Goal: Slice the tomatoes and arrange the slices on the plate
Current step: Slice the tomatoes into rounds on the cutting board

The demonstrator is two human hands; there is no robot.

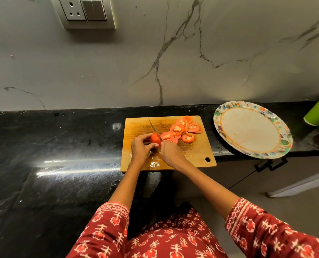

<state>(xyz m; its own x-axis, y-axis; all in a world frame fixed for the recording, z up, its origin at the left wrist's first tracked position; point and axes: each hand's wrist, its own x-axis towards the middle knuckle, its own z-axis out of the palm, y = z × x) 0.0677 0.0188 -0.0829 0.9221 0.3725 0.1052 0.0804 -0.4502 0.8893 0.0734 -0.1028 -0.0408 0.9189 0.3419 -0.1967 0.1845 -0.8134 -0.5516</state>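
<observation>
Remaining piece of red round tomato [154,139] sits left of centre on the rectangular wooden cutting board [136,123], in the middle of the frame; cut face turned toward the right. Left hand [140,148] grasps it, fingers curled over its top and near side. Right hand [170,153] is clenched round the handle of a thin steel-bladed knife [155,129]; the handle itself is hidden in the fist. Blade runs up and to the left from the fist and meets the tomato at its right edge, right beside the left fingertips. Pile of red tomato slices [184,129] lies overlapping on the upper right part of the board, just right of the blade. Board surface looks wet near the lower edge. Judgement: slicing is in hand, with only a small piece left to hold, so this is the risky part. Keep left fingertips tucked back from the blade line, draw the knife rather than press, and keep slices even with those cut so far. Wet board may let the tomato slip. Round paper plate with floral rim [277,120] stands on the black stone bench [52,146] to the right of the board, holding no slices; arranging not yet begun. Green paper cup [318,112] at far right edge.
</observation>
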